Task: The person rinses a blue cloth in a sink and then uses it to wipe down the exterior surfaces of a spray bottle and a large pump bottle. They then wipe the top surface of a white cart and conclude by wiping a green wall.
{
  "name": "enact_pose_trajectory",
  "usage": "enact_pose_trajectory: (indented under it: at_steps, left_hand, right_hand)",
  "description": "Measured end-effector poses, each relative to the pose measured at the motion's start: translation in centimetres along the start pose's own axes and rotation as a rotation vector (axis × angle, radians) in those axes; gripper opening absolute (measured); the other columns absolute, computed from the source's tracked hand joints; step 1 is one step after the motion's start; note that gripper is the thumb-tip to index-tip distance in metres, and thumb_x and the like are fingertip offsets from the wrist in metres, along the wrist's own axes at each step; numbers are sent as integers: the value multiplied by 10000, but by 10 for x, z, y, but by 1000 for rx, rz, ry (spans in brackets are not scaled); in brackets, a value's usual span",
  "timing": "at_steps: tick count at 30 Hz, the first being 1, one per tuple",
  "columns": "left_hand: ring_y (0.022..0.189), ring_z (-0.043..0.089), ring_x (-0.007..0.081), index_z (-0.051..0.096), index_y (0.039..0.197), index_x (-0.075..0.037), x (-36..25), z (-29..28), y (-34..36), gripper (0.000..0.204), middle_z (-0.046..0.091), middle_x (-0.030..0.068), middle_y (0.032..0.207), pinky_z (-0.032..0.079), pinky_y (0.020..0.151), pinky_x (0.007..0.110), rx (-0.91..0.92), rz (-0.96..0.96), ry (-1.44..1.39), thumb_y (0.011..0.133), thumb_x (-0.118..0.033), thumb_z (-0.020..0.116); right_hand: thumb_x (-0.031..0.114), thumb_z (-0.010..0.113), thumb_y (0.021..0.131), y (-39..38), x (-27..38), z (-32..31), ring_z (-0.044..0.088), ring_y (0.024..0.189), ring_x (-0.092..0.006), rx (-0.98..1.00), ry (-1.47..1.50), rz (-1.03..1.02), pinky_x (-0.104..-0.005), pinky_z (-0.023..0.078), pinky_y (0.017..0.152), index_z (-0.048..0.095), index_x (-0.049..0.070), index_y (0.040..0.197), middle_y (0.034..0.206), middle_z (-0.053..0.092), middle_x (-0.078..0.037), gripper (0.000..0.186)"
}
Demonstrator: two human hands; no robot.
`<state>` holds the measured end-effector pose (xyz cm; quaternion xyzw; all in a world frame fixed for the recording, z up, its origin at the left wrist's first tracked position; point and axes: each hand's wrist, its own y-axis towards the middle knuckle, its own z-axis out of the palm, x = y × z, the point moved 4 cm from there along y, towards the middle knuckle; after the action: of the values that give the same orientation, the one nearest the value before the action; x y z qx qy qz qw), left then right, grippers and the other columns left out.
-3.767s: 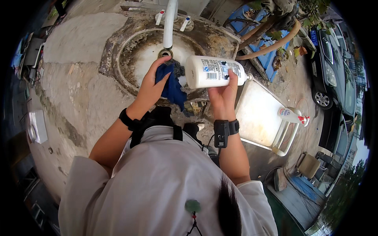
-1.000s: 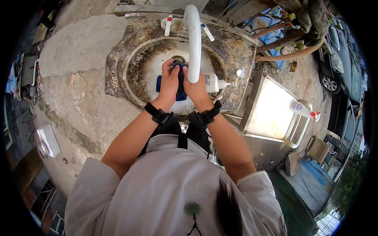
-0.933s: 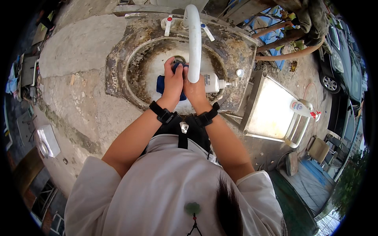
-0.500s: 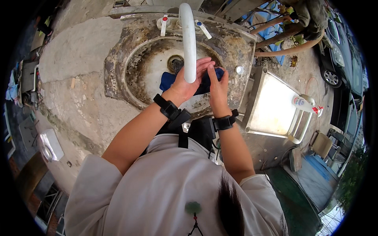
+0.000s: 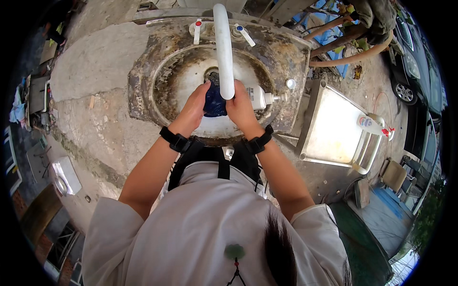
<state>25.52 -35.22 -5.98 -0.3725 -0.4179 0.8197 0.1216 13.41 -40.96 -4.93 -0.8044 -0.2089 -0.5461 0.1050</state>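
Head view: one dark blue cloth (image 5: 215, 101), bunched, is located low in the oval sink basin (image 5: 183, 83), just below the drain (image 5: 211, 74), and is held between two bare hands. The hands are kept apart, one to each side: the cloth's left edge is gripped by the left hand (image 5: 193, 106), its right edge by the right hand (image 5: 240, 107); the fingertips are mostly hidden. A black strap is worn on each wrist. One white pump bottle (image 5: 258, 98) is laid on its side just beyond the right hand, base hidden, pump pointed right across the basin's edge. One curved white spout (image 5: 223, 52) is set above the cloth, flanked by a red-marked lever (image 5: 197, 32) and a blue-marked lever (image 5: 245, 35). One small white round cap (image 5: 290, 84) is placed on the stained sink top (image 5: 288, 55). One pale flat trolley (image 5: 331, 128) is stationed to the right; a white spray bottle with red trigger (image 5: 371, 125) is laid near its tubular handle (image 5: 373, 155).
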Motion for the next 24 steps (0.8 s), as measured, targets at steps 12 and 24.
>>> enact_pose_trajectory:
  at_steps: [12, 24]
  left_hand:
    - [977, 553, 139, 351, 1376, -131, 0, 0, -21, 479, 576, 35, 1094, 443, 847, 264, -206, 347, 303, 938, -261, 497]
    - [956, 623, 177, 536, 1166, -56, -5, 8, -4, 320, 618, 65, 1085, 511, 842, 343, 177, -41, -281, 966, -287, 439]
  right_hand:
    - [301, 639, 866, 18, -16, -4, 548, 801, -112, 13, -65, 202, -265, 455, 715, 604, -14, 996, 842, 601, -63, 343]
    - [119, 661, 822, -3, 9, -1, 440, 1146, -169, -201, -34, -3, -300, 403, 931, 372, 54, 1282, 1277, 421, -165, 547]
